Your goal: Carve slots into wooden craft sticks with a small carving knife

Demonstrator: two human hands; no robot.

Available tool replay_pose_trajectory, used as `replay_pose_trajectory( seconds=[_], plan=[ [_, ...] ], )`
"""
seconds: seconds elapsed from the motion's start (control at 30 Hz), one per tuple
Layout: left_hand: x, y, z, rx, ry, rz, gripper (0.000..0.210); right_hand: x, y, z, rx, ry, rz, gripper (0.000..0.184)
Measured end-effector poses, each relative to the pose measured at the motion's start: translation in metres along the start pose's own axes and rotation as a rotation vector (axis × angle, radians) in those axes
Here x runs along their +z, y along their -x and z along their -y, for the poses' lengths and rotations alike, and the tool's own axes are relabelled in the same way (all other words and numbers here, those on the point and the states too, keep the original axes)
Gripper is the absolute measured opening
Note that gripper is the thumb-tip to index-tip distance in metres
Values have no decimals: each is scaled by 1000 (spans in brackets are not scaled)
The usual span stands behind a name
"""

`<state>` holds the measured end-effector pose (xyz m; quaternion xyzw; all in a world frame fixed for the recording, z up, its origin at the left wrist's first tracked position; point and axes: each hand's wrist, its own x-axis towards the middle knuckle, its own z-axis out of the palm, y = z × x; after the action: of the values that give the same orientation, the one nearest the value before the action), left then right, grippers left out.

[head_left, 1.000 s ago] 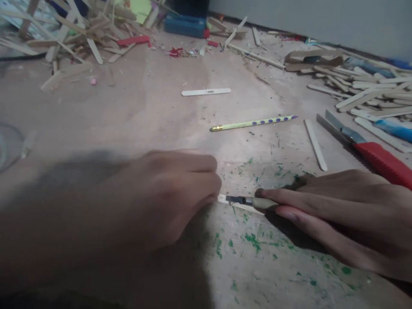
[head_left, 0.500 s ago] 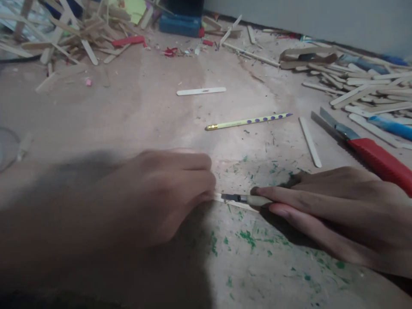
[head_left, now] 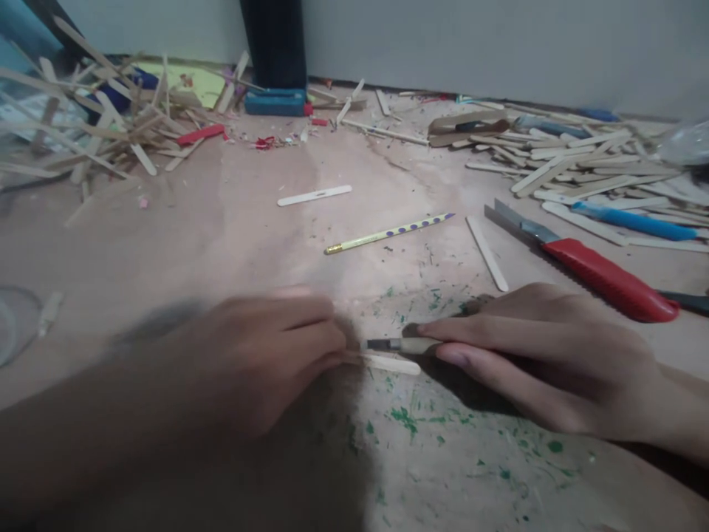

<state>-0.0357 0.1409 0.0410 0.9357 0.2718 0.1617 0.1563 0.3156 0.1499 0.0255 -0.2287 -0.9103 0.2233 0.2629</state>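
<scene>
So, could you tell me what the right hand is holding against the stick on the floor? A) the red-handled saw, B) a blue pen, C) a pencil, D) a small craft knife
D: the right hand grips a small craft knife with its blade on the stick, which the left hand pins down; the pencil, saw and blue pen lie untouched farther off.

The left hand (head_left: 260, 362) is blurred and hides the near end of the stick (head_left: 391, 363), while the right hand (head_left: 532, 355) covers the knife (head_left: 399, 344) handle.
</scene>
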Motion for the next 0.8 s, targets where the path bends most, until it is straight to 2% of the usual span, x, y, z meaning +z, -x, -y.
replay_pose_trajectory(
  seconds=[0.3,0.4,0.57,0.8],
  plan=[
    [-2,4,4,11,66,-8,30,5,2,-2,22,-29,-40,20],
    [-2,4,4,4,38,-9,32,2,2,-3,22,-83,-45,22],
    [-7,1,-1,-1,-35,15,44,-5,2,-4,38,-103,52,20],
    [-3,1,-1,-21,28,-8,41,-1,2,-4,32,-72,27,14]
  ],
)
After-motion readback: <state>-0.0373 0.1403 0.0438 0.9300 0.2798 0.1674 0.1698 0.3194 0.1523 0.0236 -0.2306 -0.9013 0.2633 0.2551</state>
